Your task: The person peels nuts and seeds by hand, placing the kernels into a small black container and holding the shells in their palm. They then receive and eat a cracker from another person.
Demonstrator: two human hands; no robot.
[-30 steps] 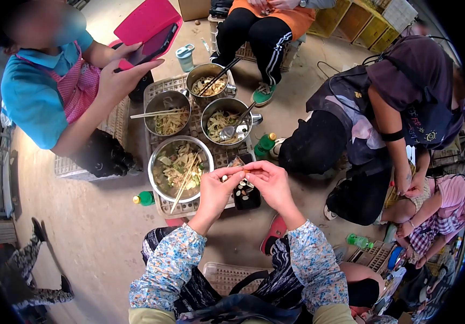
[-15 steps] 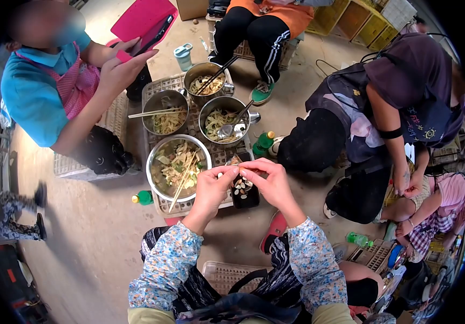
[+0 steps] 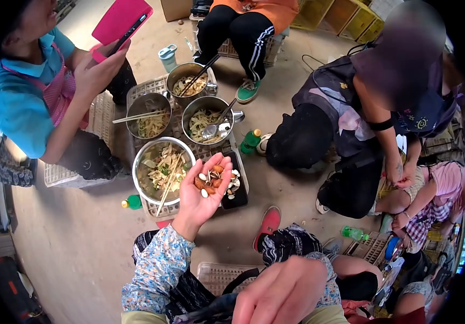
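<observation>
My left hand (image 3: 190, 204) is held palm up with its fingers slightly curled, cupping a small heap of mixed nuts (image 3: 214, 182). Brown almond-like pieces, white seeds and striped seeds lie in the palm. Beneath and beyond its fingertips is a black tray (image 3: 236, 201) with more pale seeds and shells. My right hand (image 3: 284, 289) is large and close to the camera at the bottom, with its fingers bent together. Its fingertips are hidden, so what they pinch cannot be made out. Left of my left hand stands a metal bowl (image 3: 137, 171) of noodles with chopsticks (image 3: 169, 186) across it.
Three metal pots, one being a noodle pot (image 3: 184, 120), share the crate table (image 3: 130, 97). Green bottles (image 3: 251, 140) stand nearby. A person in blue (image 3: 19, 116) holds a pink-cased device (image 3: 122, 24). Another person (image 3: 329, 124) bends over at right; someone in orange sits opposite.
My hands have separated. The left has turned palm up, showing the nuts; the right has come back and down toward the camera. The view has shifted slightly right.
</observation>
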